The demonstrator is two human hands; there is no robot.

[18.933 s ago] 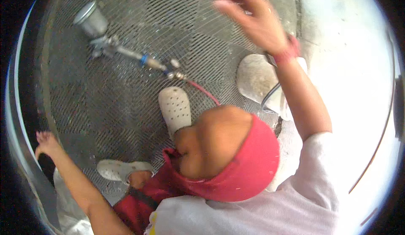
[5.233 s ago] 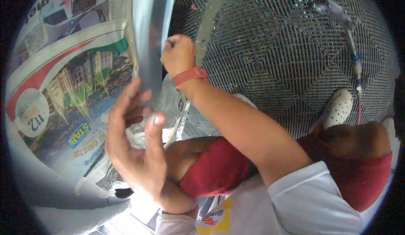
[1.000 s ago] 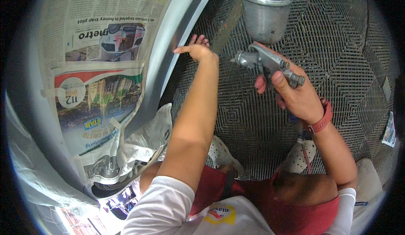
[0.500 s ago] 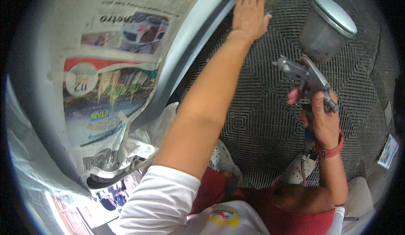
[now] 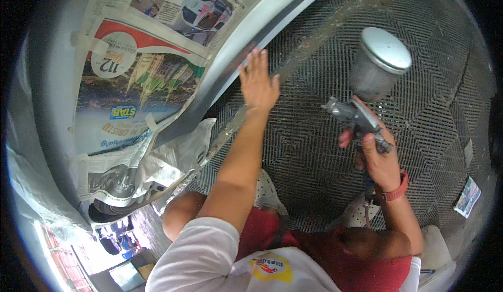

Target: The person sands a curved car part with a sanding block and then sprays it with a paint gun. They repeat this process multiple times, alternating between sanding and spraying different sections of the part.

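Observation:
My right hand (image 5: pixel 385 163) is wrapped round the handle of a grey metal spray gun (image 5: pixel 367 121). A paint cup (image 5: pixel 376 74) with a pale lid sits on top of it, and the nozzle points left toward the panel. My left hand (image 5: pixel 260 85) is stretched out with its fingers apart, by the lower edge of a light grey vehicle body panel (image 5: pixel 264 27). The fingertips overlap the dark strip along that edge; whether they press on it I cannot tell. Taped newspaper sheets (image 5: pixel 141 90) cover the panel above this edge.
Dark ribbed matting (image 5: pixel 309 155) covers the floor. A hose (image 5: pixel 368 216) hangs below the spray gun near my right shoe (image 5: pixel 353 213). Loose crumpled masking paper (image 5: pixel 181 158) juts out at the panel's lower left. A small printed card (image 5: pixel 467 197) lies at the far right.
My left hand has slid back toward me and leftward along the panel's edge. My right hand and the spray gun have shifted slightly left and nearer.

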